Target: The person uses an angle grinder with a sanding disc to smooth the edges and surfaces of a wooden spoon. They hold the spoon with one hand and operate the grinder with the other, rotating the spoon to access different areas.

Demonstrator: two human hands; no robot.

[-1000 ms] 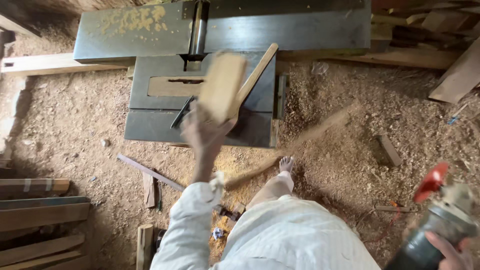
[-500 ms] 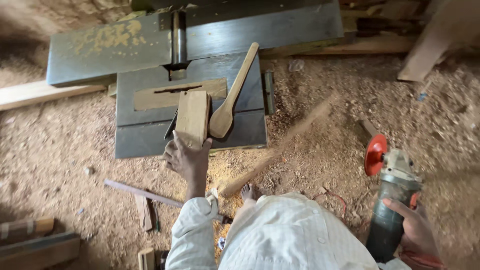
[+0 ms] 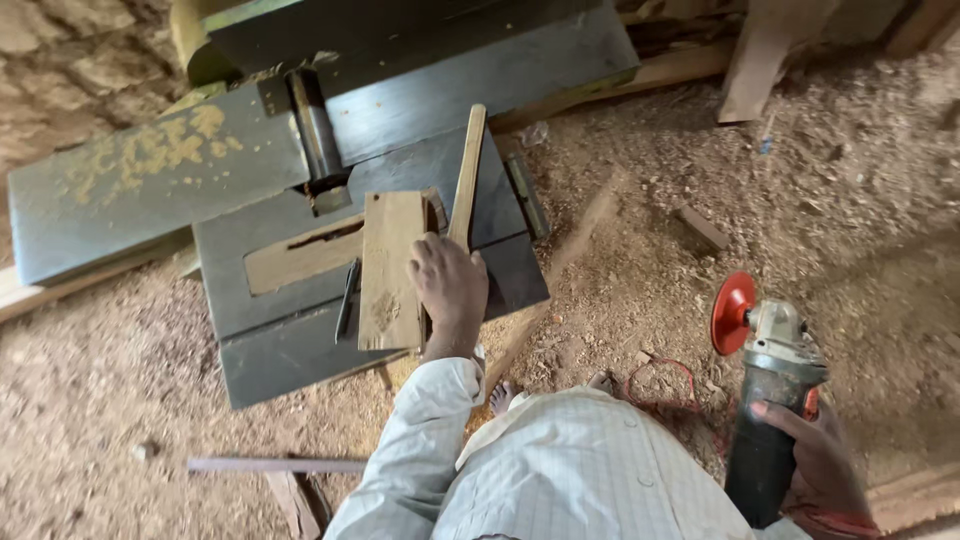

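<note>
- Left hand [image 3: 448, 285] lies palm down on the dark machine table [image 3: 270, 350]; fingers spread loosely forward; it covers the wide blade end of a wooden paddle [image 3: 467, 175], pressing on it rather than wrapping it, so far as the view shows
- Wooden paddle runs up and away from the hand, handle pointing toward the far edge of the machine; the handle lies flat on the metal; the blade end is mostly hidden under the hand
- Flat wooden board [image 3: 390, 268] lies just beside the hand, on its left, touching or nearly touching the fingers; long side runs near to far; near end reaches the table's front edge
- Thin dark rod [image 3: 346, 298] rests on the table left of the board, close to it, not touching
- Right hand [image 3: 815, 455] is closed around the dark body of an angle grinder [image 3: 770, 400]; fingers curl over the barrel; the tool is held low at the person's right side, well apart from the machine
- Grinder's red disc [image 3: 731, 312] faces left, edge-on to the sawdust floor [image 3: 700, 170]; red cord [image 3: 660, 385] loops on the floor beside it
- White sleeve [image 3: 420, 440] covers the left forearm; a bare foot [image 3: 503, 396] shows below it
- Long grey strip [image 3: 275, 465] lies on the floor near the left edge
</note>
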